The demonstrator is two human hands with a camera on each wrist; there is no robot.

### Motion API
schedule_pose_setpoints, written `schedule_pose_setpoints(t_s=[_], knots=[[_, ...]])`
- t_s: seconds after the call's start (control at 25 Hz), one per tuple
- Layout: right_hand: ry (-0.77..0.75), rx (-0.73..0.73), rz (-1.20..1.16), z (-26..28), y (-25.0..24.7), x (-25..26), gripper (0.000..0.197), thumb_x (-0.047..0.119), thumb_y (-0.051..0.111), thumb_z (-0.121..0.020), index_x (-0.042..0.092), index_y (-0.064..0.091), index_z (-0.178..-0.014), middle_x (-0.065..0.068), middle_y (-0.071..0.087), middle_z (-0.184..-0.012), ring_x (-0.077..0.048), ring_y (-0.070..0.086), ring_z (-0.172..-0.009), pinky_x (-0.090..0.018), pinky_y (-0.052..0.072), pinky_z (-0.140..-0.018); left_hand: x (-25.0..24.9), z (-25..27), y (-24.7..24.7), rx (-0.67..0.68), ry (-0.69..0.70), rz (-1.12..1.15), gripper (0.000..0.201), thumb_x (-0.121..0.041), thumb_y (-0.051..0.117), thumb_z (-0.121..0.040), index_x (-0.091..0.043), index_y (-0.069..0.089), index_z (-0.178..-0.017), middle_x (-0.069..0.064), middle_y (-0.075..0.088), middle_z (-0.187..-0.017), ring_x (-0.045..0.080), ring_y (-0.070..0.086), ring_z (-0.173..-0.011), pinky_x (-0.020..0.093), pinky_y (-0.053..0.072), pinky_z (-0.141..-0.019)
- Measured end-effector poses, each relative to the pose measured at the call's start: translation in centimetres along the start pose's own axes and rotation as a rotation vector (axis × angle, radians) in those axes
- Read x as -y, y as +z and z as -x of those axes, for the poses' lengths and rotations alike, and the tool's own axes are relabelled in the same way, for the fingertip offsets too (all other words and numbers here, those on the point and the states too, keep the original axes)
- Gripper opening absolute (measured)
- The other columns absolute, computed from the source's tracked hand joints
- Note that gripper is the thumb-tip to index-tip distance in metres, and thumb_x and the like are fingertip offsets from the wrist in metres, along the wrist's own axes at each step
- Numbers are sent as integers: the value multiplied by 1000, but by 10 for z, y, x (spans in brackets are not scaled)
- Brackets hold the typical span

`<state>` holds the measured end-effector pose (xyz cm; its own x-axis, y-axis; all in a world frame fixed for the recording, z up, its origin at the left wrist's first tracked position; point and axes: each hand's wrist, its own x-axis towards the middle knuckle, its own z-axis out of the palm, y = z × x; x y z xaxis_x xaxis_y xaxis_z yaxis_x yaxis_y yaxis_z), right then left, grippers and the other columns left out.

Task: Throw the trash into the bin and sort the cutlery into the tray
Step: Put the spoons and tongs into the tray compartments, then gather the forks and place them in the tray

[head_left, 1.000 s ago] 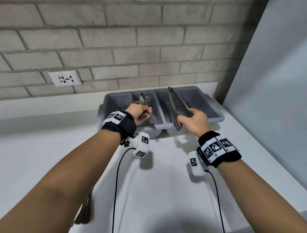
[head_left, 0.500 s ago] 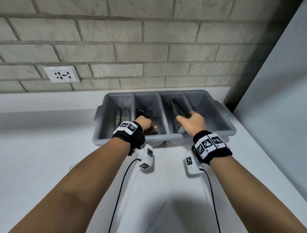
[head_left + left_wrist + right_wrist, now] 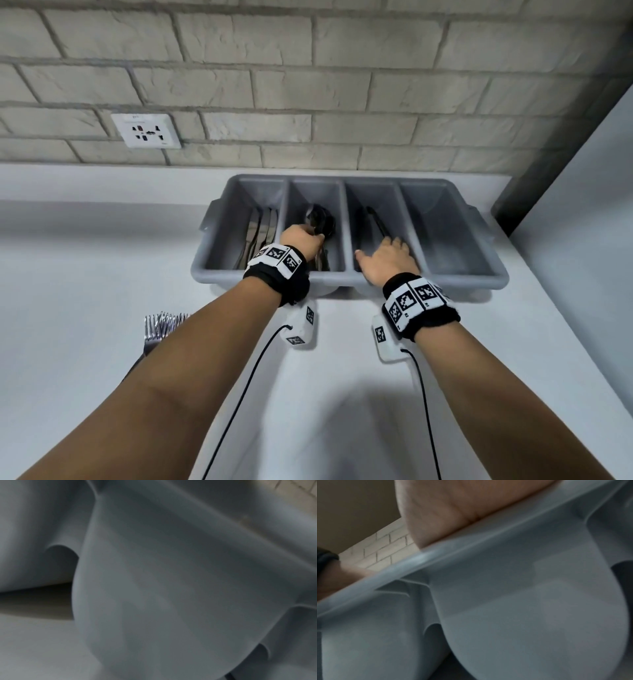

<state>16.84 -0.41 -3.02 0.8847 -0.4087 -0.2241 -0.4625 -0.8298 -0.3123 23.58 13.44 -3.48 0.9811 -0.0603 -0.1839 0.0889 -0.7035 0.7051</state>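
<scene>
The grey four-compartment cutlery tray stands against the brick wall. My left hand reaches into the second compartment, fingers curled round the handles of a bunch of spoons whose bowls lie toward the wall. In the third compartment my right hand lies with thumb and fingers spread over dark long utensils resting there. Knives fill the first compartment. Both wrist views show only the tray's outer wall from below, and the right one also my palm.
A bunch of forks lies on the white counter at the left, partly hidden by my left forearm. A wall socket sits on the brick wall. A grey panel closes off the right side. The tray's fourth compartment holds nothing.
Both hands have gone down from above the tray into its compartments. The spoons and the long utensils now lie in the tray, and my right hand's fingers have spread off the utensils.
</scene>
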Motion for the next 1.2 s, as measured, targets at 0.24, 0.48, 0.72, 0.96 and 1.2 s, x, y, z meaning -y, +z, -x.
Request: schedule_pose_setpoints(t_s=[0.24, 0.48, 0.72, 0.96, 1.2], knots=[[-77, 85, 197, -6, 3, -2, 72, 51, 22, -93, 2, 22, -146, -20, 16, -157, -32, 16, -145, -42, 15, -119, -5, 12, -4, -178, 94, 194, 28, -3, 53, -85, -6, 71, -105, 16, 72, -110, 30, 66, -103, 28, 50, -91], [-64, 55, 261, 4, -6, 4, 64, 46, 29, -93, 6, 30, -144, -19, 17, -157, -36, 13, -145, -46, 15, -118, 16, 49, -37, -193, 193, 213, 26, 1, 51, -86, -5, 71, -102, 6, 68, -88, 11, 63, -75, 13, 40, -78], [-328, -366, 3, 86, -11, 43, 41, 26, 45, -89, 7, 51, -124, -15, 55, -124, -35, 51, -113, -41, 45, -88, 77, 88, -120, -83, 89, 38, 29, -8, 59, -86, -6, 65, -114, 11, 66, -114, 26, 62, -103, 22, 50, -84], [-450, 132, -316, 150, 55, 127, 28, 25, 54, -87, 11, 59, -110, -4, 61, -96, -25, 59, -92, -29, 45, -80, 180, 124, -174, 88, -230, -503, 45, -26, 53, -89, -5, 53, -130, 13, 53, -138, 27, 48, -127, 31, 39, -103], [-323, 377, -266, 142, 132, 179, 54, 21, 59, -85, 4, 41, -133, -17, 48, -139, -33, 51, -122, -39, 47, -98, 210, 145, -160, 285, -201, -604, 50, -50, 60, -80, -3, 68, -96, 14, 67, -95, 26, 61, -94, 30, 46, -78]])
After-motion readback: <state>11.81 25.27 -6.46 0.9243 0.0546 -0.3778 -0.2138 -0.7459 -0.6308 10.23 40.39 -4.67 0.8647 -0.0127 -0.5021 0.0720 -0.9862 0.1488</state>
